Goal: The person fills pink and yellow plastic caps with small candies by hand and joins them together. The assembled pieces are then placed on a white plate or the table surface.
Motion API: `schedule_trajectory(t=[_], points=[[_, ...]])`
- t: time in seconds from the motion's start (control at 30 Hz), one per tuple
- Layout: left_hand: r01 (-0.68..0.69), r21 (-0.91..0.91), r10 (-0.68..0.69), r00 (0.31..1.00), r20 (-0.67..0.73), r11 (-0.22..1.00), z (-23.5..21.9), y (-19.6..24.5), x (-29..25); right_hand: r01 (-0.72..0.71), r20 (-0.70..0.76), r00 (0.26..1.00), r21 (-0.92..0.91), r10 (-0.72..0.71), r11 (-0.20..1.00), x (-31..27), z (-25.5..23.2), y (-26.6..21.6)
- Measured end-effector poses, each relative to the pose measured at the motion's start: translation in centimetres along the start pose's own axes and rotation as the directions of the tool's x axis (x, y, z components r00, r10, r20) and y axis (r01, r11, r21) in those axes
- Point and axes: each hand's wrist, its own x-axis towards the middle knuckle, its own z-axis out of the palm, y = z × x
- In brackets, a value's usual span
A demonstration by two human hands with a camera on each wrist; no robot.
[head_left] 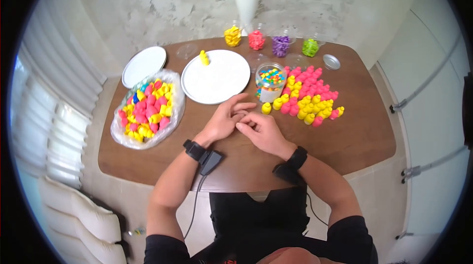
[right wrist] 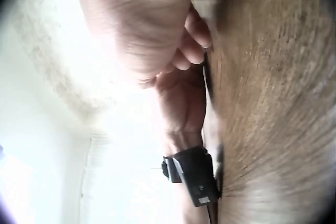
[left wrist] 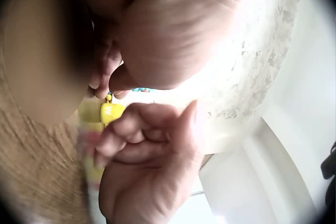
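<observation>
Over the brown table, my left hand (head_left: 224, 121) and my right hand (head_left: 265, 133) meet at the fingertips. The left fingers stretch forward, slightly bent. In the left wrist view, the right hand (left wrist: 149, 158) has loosely curled fingers, and nothing shows between them. Just beyond the hands stands a clear jar (head_left: 270, 82) of small multicoloured pieces. A yellow bottle-shaped piece (head_left: 266, 108) stands near the right hand, at the end of a group of pink pieces (head_left: 315, 84) and yellow pieces (head_left: 309, 108). The right wrist view shows the left hand (right wrist: 181, 103) close above the wood.
A white round plate (head_left: 216, 79) bears one yellow piece (head_left: 204, 58). At left lies a plastic bag (head_left: 178, 100) of mixed pieces, with another white plate (head_left: 144, 67) behind. Clear cups with yellow, pink, purple (head_left: 281, 45) and green contents line the back, near a metal lid (head_left: 331, 62).
</observation>
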Motion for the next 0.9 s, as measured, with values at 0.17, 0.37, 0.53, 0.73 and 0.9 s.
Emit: schedule_trajectory(t=[0.17,0.37,0.53,0.73,0.9], points=[[0.009,0.233,0.07,0.942,-0.329,0.972,-1.2,0.8,0.2,0.066,-0.129,0.99,0.069,-0.056,0.995,0.9,0.0,2.9],[-0.034,0.386,0.256,0.8,-0.542,0.922,-5.0,3.6,0.8,-0.016,-0.198,0.979,0.18,0.052,0.984,2.4,-0.6,4.5],[0.143,0.707,0.36,0.781,-0.511,0.692,-13.6,3.6,5.3,-0.039,-0.315,0.945,0.147,0.084,0.988,2.5,-2.1,5.4],[0.344,0.787,0.324,0.771,-0.548,0.512,-17.7,1.8,10.9,-0.052,-0.388,0.916,0.127,0.098,0.991,2.6,-2.4,5.6],[0.487,0.8,0.389,0.702,-0.597,0.35,-16.8,0.2,12.4,-0.019,-0.317,0.947,0.127,0.059,0.992,2.3,-2.2,4.9]])
